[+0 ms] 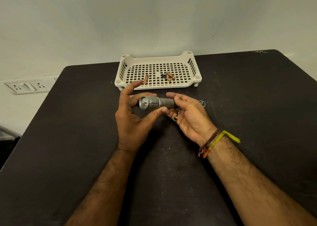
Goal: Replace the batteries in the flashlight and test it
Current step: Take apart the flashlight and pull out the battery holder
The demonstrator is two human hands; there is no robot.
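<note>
One flashlight (157, 102), a short silver metal cylinder with a flared, scalloped head and a shiny reflector, lies crosswise between my two hands above the table (68, 122). Its lens faces my left, and its tail end is hidden in my right palm. My right hand (187, 114) cradles the barrel, with curled fingers under it and the thumb over the top. My left hand (132, 117) touches the head with the thumb tip from below; its fingers are spread and loosely bent around the lens end, not closed on it.

Three batteries lie in one tray at the far edge. A single copper-toned battery (146, 78) sits alone at the left, and two more (169, 76), copper and black, lie touching each other towards the right. The tray (181, 85) is cream plastic, rectangular, with a square-grid floor, slotted end walls and short round feet.

One small round dark cap (202, 103) with a metal rim rests on the table just beyond my right hand. I wear one dark-stoned ring (175, 118) on that hand and several threads (212, 142), red, brown and yellow, on its wrist. The tabletop is matt black and scuffed. One white socket strip (27, 87) sits on the wall at left.
</note>
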